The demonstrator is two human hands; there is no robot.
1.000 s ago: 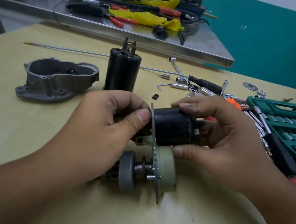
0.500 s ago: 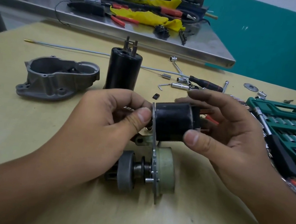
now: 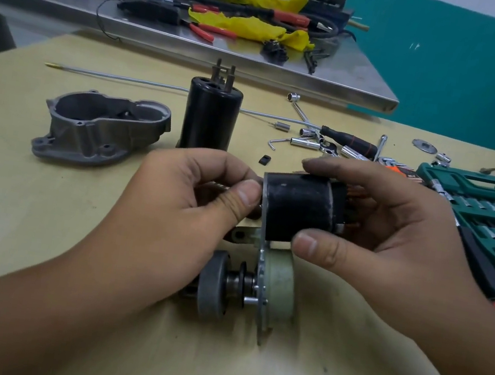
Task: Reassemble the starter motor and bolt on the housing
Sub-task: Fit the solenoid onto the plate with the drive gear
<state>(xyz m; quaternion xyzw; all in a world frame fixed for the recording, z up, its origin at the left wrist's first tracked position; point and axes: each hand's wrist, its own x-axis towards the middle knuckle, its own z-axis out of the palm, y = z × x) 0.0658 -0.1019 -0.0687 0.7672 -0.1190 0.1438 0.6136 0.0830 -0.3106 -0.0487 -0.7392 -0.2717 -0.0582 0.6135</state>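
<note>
While the right hand (image 3: 394, 228) pinches the black solenoid (image 3: 297, 209) between thumb and fingers at centre frame, the left hand (image 3: 185, 207) pinches at its plate end. Likely heavy, rigid, smooth: grip the barrel. Housing (image 3: 101, 127) lies at ten o'clock.

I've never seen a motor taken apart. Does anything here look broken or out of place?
Nothing looks broken. The grey housing lies apart, unbolted, and loose sockets are scattered outside the green tool case: untidy, but normal for mid-assembly.
</note>
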